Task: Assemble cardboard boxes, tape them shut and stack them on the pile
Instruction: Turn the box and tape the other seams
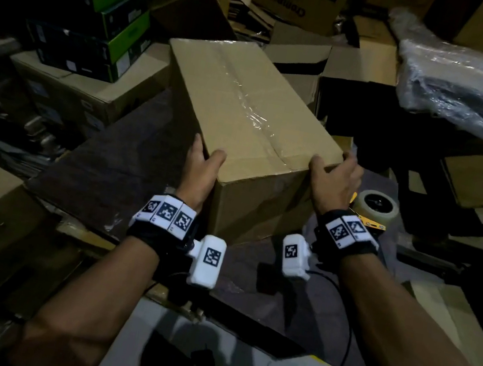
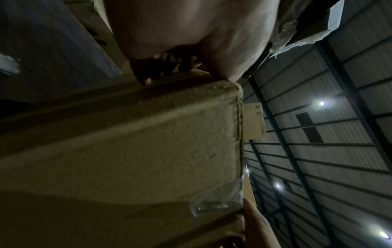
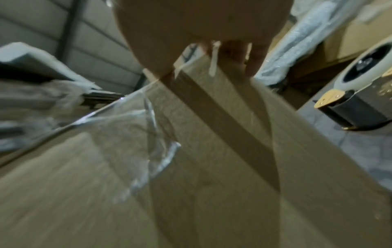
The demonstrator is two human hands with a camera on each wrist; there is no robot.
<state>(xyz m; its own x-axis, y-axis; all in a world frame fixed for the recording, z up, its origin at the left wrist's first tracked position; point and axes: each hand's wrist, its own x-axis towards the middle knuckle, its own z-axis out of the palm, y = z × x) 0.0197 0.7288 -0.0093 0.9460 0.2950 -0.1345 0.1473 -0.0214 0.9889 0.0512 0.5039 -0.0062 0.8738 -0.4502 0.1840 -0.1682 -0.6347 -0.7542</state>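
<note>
Matt cardboard box (image 1: 246, 112) — glossy tape (image 1: 248, 100).

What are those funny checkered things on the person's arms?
Both forearms are bare. Each wrist wears a black band carrying white blocks printed with black square codes. A white camera box with its own code hangs off each band, trailing a thin black cable.

Over on the far left sits a stack of green-and-black cartons (image 1: 103, 7), piled on a brown crate (image 1: 82, 90). Upper right, a bundle wrapped in clear plastic film (image 1: 473, 85) juts in. Up on the corrugated roof (image 2: 331, 134), small lamps (image 2: 322, 103) glow.
</note>
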